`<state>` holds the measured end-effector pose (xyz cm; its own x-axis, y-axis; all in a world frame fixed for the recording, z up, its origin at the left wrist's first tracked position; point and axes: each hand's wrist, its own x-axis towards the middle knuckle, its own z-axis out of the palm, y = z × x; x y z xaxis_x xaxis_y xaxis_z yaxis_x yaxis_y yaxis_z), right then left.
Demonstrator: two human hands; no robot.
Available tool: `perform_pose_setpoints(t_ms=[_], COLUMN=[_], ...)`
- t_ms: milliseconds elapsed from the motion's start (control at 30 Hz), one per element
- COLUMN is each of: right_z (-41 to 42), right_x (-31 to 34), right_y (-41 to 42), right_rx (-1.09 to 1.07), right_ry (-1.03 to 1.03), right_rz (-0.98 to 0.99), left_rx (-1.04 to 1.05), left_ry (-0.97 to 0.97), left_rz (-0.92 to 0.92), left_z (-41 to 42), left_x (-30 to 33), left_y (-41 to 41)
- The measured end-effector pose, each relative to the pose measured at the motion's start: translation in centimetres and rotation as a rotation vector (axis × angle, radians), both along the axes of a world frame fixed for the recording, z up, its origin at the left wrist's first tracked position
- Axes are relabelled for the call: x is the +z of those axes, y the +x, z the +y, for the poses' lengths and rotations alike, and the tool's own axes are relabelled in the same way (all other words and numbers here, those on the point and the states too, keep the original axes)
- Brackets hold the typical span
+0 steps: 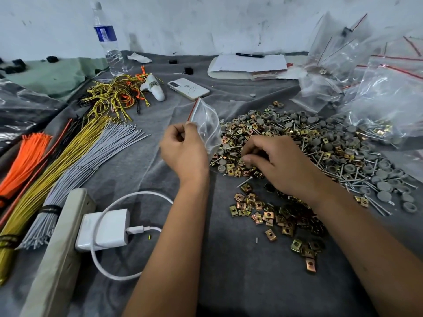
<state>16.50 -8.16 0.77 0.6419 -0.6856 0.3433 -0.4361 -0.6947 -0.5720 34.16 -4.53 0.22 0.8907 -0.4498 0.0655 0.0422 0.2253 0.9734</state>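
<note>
**Bag waits just left of the picking hand**

The left hand [183, 152] pinches the small zip bag [207, 124] upright, just left of the hardware pile [320, 145]. The right hand [279, 163] curls its fingers into the pile; I can't tell whether they've caught a piece.

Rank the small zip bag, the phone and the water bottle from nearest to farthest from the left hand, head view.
1. Small zip bag: pinched by the left hand.
2. Phone: just beyond the bag, centre.
3. Water bottle: far back left, by the wall.
</note>
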Motion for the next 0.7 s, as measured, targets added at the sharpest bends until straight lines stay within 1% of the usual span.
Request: perform_pose_setpoints(t_ms=[100, 233, 333, 400, 467, 500, 600, 700], right_z=[0.1, 0.3, 0.1, 0.0, -0.1, -0.2, -0.1, 0.5], right_x=[0.0, 0.0, -0.2, -0.2, -0.3, -0.3, -0.3, -0.5], right_y=[-0.1, -0.4, -0.6, -0.8, -1.1, -1.2, -1.2, -0.3], right_rx=[-0.043, -0.091, -0.107, -0.104, -0.107, -0.108, -0.087, -0.069], right_ry=[0.007, 0.134, 0.155, 0.151, 0.091, 0.067, 0.043, -0.013], right_rz=[-0.066, -0.282, -0.353, -0.335, -0.257, -0.204, -0.074, -0.087], left_rx=[-0.052, -0.271, -0.383, -0.376, -0.318, -0.278, -0.145, -0.028], left_ry=[0.088, 0.181, 0.154, 0.135, 0.126, 0.111, 0.061, 0.041], left_rz=[-0.164, -0.501, -0.748, -0.847, -0.872, -0.850, -0.693, -0.585], left_z=[0.0, 0.3, 0.6, 0.5, 0.5, 0.5, 0.6, 0.6], left_x=[-0.1, -0.4, -0.4, -0.2, -0.2, -0.2, -0.1, 0.0], left_y=[-0.2, -1.4, -1.8, -1.7, -1.6, -1.5, -1.4, -1.3])
